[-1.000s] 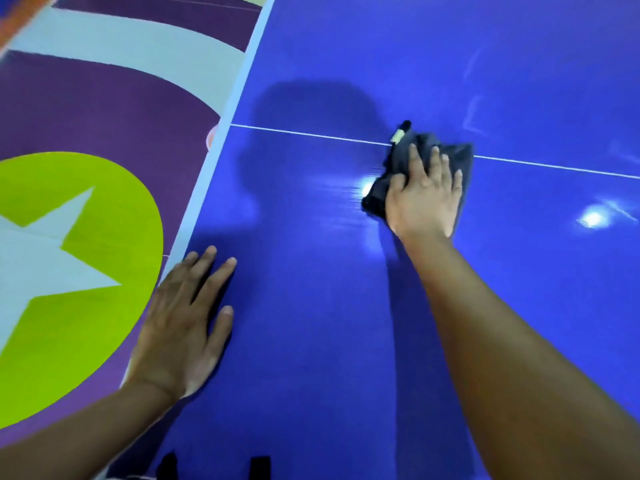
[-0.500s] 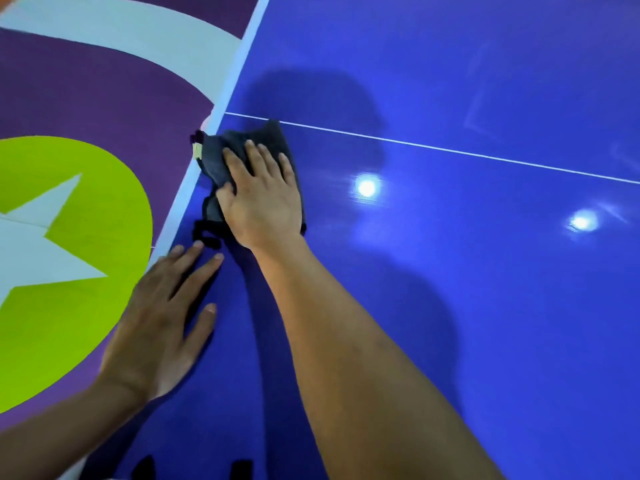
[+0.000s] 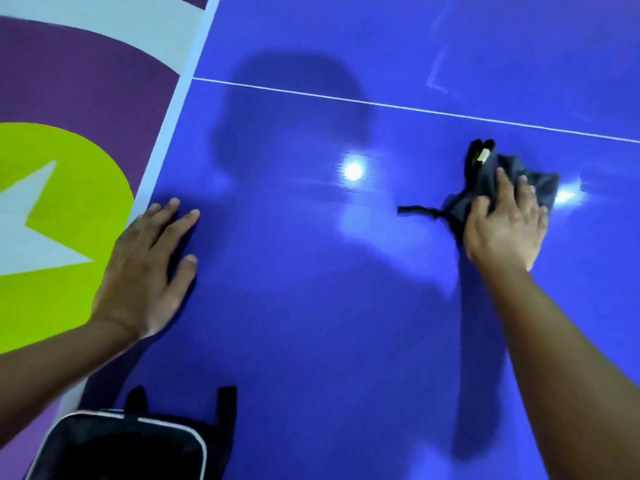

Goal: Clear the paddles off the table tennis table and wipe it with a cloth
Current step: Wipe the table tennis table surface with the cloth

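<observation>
The blue table tennis table [image 3: 311,289] fills most of the view, with a thin white centre line running across it. My right hand [image 3: 504,230] presses flat on a crumpled dark grey cloth [image 3: 485,183] at the right of the table; a black strap and a small pale tag stick out from the cloth. My left hand [image 3: 149,268] rests flat, fingers spread, on the table beside its white left edge [image 3: 166,133]. No paddles are in view.
A black bag with white piping [image 3: 121,445] hangs at the table's near edge, bottom left. Beyond the left edge lies a floor painted purple, white and lime green with a star [image 3: 52,220]. Ceiling lights glare off the glossy table top.
My right hand has swept the cloth from the left edge of the table across to the right. My left hand has stayed planted by the left edge.
</observation>
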`<act>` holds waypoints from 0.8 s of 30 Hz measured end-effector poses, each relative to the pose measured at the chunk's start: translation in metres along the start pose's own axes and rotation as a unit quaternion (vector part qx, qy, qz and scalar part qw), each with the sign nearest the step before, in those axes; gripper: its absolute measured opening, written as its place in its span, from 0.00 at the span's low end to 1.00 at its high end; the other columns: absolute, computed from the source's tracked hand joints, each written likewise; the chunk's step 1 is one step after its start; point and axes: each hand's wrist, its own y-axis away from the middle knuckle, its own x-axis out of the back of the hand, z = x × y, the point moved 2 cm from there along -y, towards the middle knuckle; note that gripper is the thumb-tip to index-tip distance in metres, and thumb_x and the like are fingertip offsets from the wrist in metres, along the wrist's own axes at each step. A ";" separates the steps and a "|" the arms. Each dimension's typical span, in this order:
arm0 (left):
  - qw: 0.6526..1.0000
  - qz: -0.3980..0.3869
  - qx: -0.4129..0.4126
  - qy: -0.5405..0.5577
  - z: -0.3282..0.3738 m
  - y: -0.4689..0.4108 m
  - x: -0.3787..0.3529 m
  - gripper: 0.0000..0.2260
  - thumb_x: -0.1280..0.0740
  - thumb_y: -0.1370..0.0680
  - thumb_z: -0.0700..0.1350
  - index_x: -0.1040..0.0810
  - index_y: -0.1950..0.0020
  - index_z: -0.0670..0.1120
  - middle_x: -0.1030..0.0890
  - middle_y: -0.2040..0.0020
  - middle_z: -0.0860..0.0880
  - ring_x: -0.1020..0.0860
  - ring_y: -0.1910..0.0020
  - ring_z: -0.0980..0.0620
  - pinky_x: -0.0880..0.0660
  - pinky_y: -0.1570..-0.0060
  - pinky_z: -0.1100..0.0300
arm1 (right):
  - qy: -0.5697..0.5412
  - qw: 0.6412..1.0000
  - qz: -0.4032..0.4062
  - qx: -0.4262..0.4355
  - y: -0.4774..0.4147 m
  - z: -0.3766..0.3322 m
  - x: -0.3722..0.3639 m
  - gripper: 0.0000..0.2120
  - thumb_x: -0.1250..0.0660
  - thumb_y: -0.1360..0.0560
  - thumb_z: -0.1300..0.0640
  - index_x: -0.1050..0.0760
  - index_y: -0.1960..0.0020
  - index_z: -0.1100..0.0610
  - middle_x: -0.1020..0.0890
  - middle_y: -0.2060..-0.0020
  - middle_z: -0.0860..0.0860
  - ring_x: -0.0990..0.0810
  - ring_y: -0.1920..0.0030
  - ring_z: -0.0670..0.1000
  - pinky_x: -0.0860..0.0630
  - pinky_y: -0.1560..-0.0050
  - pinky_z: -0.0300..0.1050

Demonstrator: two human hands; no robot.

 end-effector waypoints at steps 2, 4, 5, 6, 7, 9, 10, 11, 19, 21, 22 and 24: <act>1.000 0.008 -0.005 0.005 -0.001 0.000 -0.001 0.27 0.43 0.21 0.52 0.31 0.22 0.45 0.34 0.22 0.42 0.37 0.22 0.39 0.39 0.24 0.41 | 0.001 1.000 0.002 -0.025 0.001 -0.008 -0.003 0.29 0.48 0.20 0.47 0.41 0.19 0.48 0.42 0.19 0.54 0.47 0.18 0.54 0.55 0.19 0.55; 1.000 0.013 -0.007 0.011 -0.004 0.001 -0.001 0.27 0.43 0.21 0.52 0.32 0.22 0.46 0.34 0.22 0.42 0.38 0.22 0.39 0.39 0.24 0.41 | 0.004 0.999 -0.002 -0.042 0.009 -0.030 -0.009 0.30 0.50 0.20 0.46 0.43 0.18 0.49 0.44 0.18 0.55 0.49 0.18 0.54 0.56 0.19 0.57; 1.000 0.015 -0.005 0.015 -0.004 0.001 0.000 0.27 0.43 0.21 0.52 0.32 0.22 0.46 0.34 0.21 0.42 0.38 0.21 0.40 0.40 0.23 0.42 | 0.011 0.999 -0.004 -0.036 0.016 -0.045 -0.014 0.31 0.50 0.20 0.46 0.44 0.18 0.50 0.44 0.18 0.56 0.49 0.18 0.55 0.56 0.19 0.58; 1.000 0.016 -0.002 0.024 -0.004 0.001 0.000 0.27 0.42 0.20 0.52 0.33 0.21 0.46 0.35 0.21 0.42 0.38 0.21 0.41 0.40 0.23 0.44 | 0.019 1.000 -0.004 -0.021 0.025 -0.063 -0.019 0.32 0.51 0.21 0.45 0.44 0.18 0.51 0.45 0.18 0.57 0.49 0.18 0.56 0.55 0.19 0.58; 0.999 0.019 0.005 0.049 -0.004 0.002 0.002 0.27 0.40 0.20 0.51 0.34 0.21 0.45 0.35 0.21 0.42 0.38 0.21 0.42 0.40 0.22 0.45 | 0.026 1.000 -0.007 0.000 0.037 -0.084 -0.026 0.33 0.51 0.22 0.45 0.44 0.18 0.51 0.45 0.18 0.57 0.49 0.18 0.56 0.55 0.19 0.58; 0.991 0.035 0.043 0.122 -0.004 0.006 0.007 0.28 0.35 0.20 0.47 0.36 0.21 0.43 0.35 0.22 0.42 0.37 0.22 0.43 0.38 0.24 0.48 | 0.031 0.998 -0.026 0.046 0.064 -0.133 -0.041 0.31 0.50 0.20 0.46 0.45 0.17 0.50 0.46 0.18 0.56 0.50 0.18 0.54 0.57 0.19 0.56; 0.985 0.047 0.068 0.151 -0.006 0.010 0.011 0.27 0.34 0.20 0.46 0.35 0.22 0.42 0.34 0.23 0.42 0.36 0.24 0.43 0.37 0.25 0.48 | 0.031 0.997 -0.035 0.065 0.078 -0.158 -0.049 0.31 0.49 0.19 0.46 0.46 0.17 0.50 0.47 0.18 0.55 0.51 0.18 0.54 0.58 0.19 0.56; 0.980 0.060 0.087 0.165 -0.009 0.015 0.014 0.25 0.34 0.20 0.45 0.34 0.23 0.41 0.32 0.25 0.42 0.34 0.26 0.42 0.35 0.26 0.47 | 0.032 0.995 -0.040 0.085 0.091 -0.183 -0.056 0.31 0.48 0.19 0.46 0.47 0.17 0.49 0.47 0.18 0.55 0.51 0.18 0.53 0.59 0.19 0.56; 0.999 -0.037 0.005 0.038 -0.056 0.101 0.038 0.25 0.42 0.22 0.43 0.29 0.25 0.39 0.29 0.24 0.42 0.29 0.27 0.40 0.31 0.29 0.43 | 0.007 0.952 -0.103 0.289 0.235 -0.339 -0.098 0.31 0.50 0.18 0.46 0.49 0.17 0.50 0.48 0.17 0.55 0.53 0.18 0.54 0.59 0.20 0.57; 0.999 -0.046 -0.005 0.020 -0.060 0.106 0.042 0.25 0.42 0.22 0.45 0.29 0.25 0.40 0.28 0.25 0.42 0.28 0.28 0.39 0.31 0.29 0.42 | 0.003 0.942 -0.116 0.315 0.255 -0.351 -0.103 0.31 0.50 0.18 0.46 0.49 0.17 0.50 0.48 0.18 0.56 0.53 0.18 0.55 0.58 0.20 0.57; 0.999 -0.046 -0.006 0.016 -0.060 0.106 0.044 0.25 0.42 0.21 0.45 0.29 0.25 0.40 0.27 0.26 0.41 0.28 0.29 0.38 0.30 0.30 0.42 | 0.006 0.939 -0.122 0.322 0.260 -0.353 -0.103 0.31 0.50 0.18 0.47 0.50 0.17 0.50 0.48 0.17 0.56 0.53 0.18 0.55 0.59 0.20 0.57; 0.999 -0.044 -0.003 0.017 -0.059 0.106 0.045 0.24 0.41 0.21 0.45 0.28 0.26 0.40 0.26 0.27 0.41 0.27 0.30 0.37 0.29 0.31 0.41 | 0.013 0.935 -0.132 0.328 0.261 -0.352 -0.099 0.30 0.50 0.17 0.47 0.50 0.17 0.50 0.49 0.17 0.56 0.54 0.18 0.55 0.60 0.20 0.57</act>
